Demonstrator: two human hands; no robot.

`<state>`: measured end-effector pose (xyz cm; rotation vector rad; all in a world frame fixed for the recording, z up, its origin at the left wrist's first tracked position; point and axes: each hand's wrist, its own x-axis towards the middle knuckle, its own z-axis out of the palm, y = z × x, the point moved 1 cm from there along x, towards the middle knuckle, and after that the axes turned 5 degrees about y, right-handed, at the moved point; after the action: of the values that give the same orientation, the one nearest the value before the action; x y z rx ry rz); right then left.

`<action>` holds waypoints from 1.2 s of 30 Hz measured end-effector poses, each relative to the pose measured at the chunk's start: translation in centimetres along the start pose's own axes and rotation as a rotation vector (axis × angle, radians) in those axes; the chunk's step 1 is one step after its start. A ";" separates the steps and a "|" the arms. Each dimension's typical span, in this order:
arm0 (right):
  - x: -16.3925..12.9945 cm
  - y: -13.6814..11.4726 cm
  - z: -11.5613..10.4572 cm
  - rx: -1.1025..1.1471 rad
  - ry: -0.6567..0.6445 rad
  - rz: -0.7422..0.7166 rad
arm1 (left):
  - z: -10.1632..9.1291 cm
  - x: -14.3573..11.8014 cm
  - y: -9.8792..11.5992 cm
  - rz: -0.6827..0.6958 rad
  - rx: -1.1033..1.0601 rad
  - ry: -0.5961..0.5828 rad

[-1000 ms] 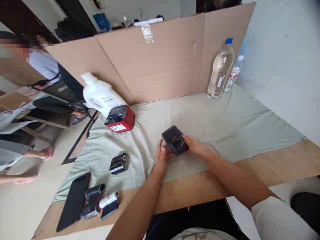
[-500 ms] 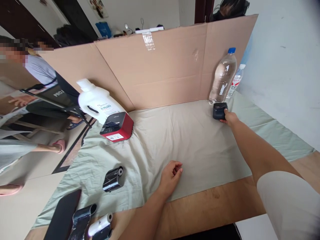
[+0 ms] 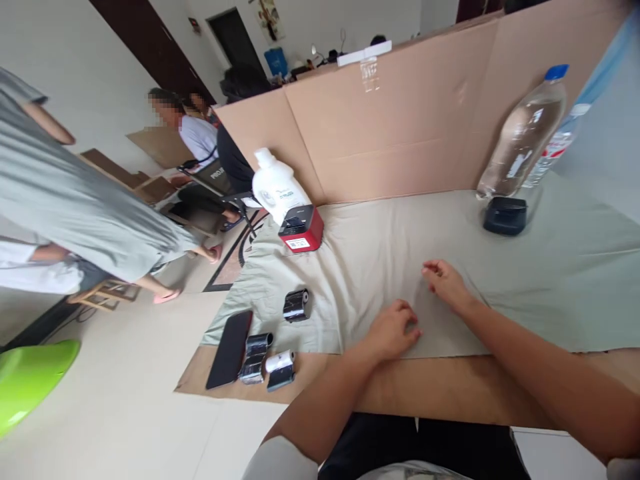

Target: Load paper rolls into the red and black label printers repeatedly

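Hands, left (image 3: 393,331) and right (image 3: 447,285), seemingly empty, two bottles (image 3: 523,137) beyond.

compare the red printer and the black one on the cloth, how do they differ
The red printer has red sides under a black top and a white label on its front; the black printer is dark all over. The red one sits at the left beside the white jug; the black one sits at the right by the water bottle. Both are small, boxy and rest untouched on the cloth.
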<state>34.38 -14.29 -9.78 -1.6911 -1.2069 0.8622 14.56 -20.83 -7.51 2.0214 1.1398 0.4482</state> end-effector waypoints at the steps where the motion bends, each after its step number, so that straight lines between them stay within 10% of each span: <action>1: -1.5 0.0 1.3 -0.013 -0.076 -0.042 | -0.9 -0.1 0.1 0.004 -0.004 -0.098; 4: -4.3 0.0 3.0 -0.130 -0.117 -0.237 | -6.2 1.0 -0.9 -0.072 0.019 -0.032; 9: -4.7 -0.1 3.0 -0.248 -0.121 -0.342 | -19.9 5.4 -6.7 -0.451 0.436 0.932; 14: -4.4 -0.2 3.2 -0.302 -0.133 -0.356 | -26.2 8.0 -12.4 -0.833 0.372 0.899; 22: -5.0 -1.2 2.4 -0.285 -0.181 -0.315 | -23.8 9.3 -12.0 -0.797 0.356 0.987; 26: -5.2 -1.2 0.9 -0.126 -0.474 -0.023 | -21.3 8.3 -9.2 -0.671 0.360 1.016; 29: -4.9 -1.2 -0.1 0.104 -0.635 0.196 | -18.3 6.6 -6.5 -0.473 0.320 0.964; 36: -4.5 -1.5 -1.2 0.493 -0.529 0.383 | -7.9 3.1 0.3 -0.133 0.092 0.832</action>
<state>33.58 -18.62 -7.70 -1.3342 -0.8877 1.7661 11.54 -14.78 -2.30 1.8435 1.7858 1.2559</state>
